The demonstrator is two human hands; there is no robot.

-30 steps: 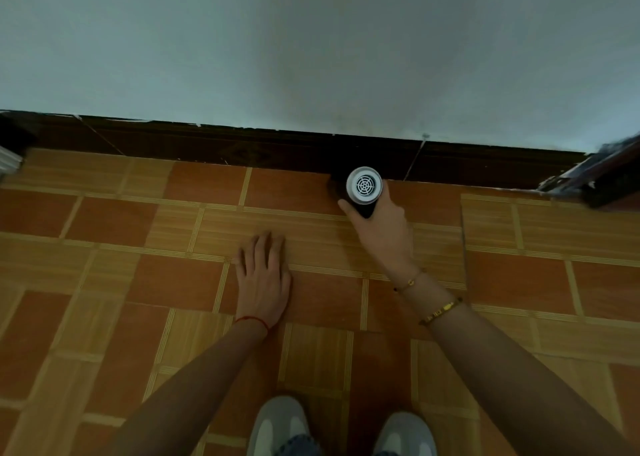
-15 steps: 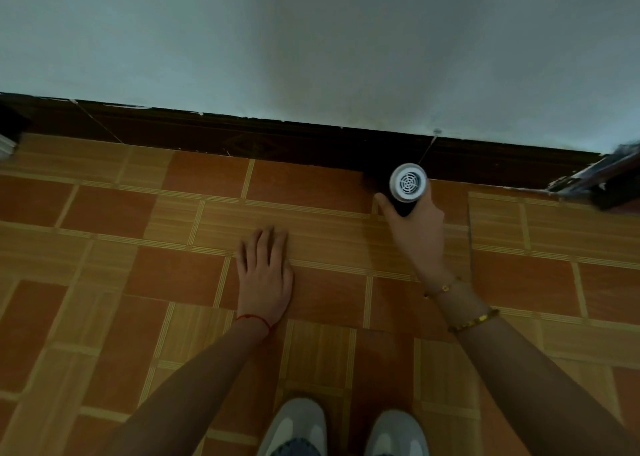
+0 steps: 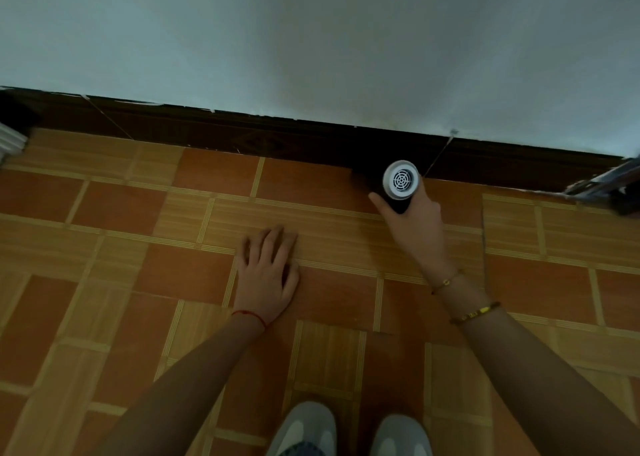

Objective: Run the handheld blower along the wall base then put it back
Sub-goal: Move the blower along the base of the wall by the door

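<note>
Patterned floor tiles [image 3: 194, 275] in orange-brown and pale wood-grain tones fill the lower two thirds of the view, seen from above by a person bending over them. Nearest the viewer, at the bottom edge, are the toes of two grey and white shoes [image 3: 349, 431], side by side on the tiles. Two bare forearms reach forward from the bottom corners. The left hand [image 3: 268, 275] lies palm down on the floor, fingers straight and slightly spread, holding nothing; a thin red string [image 3: 250, 315] circles its wrist. Farther ahead and to the right, the right hand [image 3: 417, 222] has its fingers and thumb curled around the dark body of the handheld blower [image 3: 400, 187], and two gold bracelets [image 3: 464, 300] sit on that wrist. The blower's round white rear grille faces up toward the viewer, while its dark front end points at the foot of the wall and is too dark to make out clearly. It is held just beside the dark brown skirting [image 3: 242, 137] that runs across the scene where floor meets wall. A thin pale line, possibly a cord or a crack, slants across the skirting just right of the blower. Beyond the skirting rises a plain pale blue-grey wall [image 3: 311, 40]. At the far right edge a blurred dark object [image 3: 609, 185] lies on the floor against the wall base; at the far left edge a white ribbed object [image 3: 10, 142] shows only partly.
</note>
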